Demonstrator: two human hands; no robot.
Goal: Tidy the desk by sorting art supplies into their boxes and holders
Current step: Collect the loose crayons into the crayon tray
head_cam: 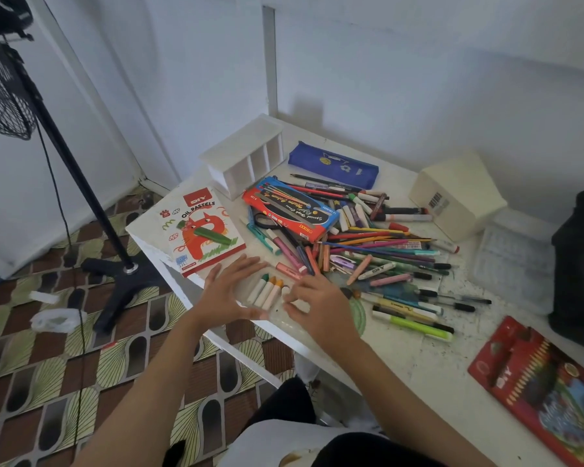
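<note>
left hand (pixel 231 291) spread open | right hand (pixel 317 306) grip unclear (fingers curled) | pastels (pixel 267 291) near desk (pixel 402 362) edge

One oil pastels box (pixel 196 212), one blue pencil case (pixel 334 165), one white holder (pixel 245 146), one red pencil box (pixel 536 392)

The white, paint-flecked desk (pixel 402 358) bears an oil-pastel box (pixel 199 230) at its left corner; a white compartment holder (pixel 246 156) lies on its side behind that; a blue pencil case (pixel 332 165) near the wall; a heap of pens, pencils and crayons (pixel 385 251) mid-desk; a cream carton (pixel 452 193) and clear tub (pixel 516 261) to the right; a red coloured-pencil box (pixel 547 392) near the right front edge.
</note>
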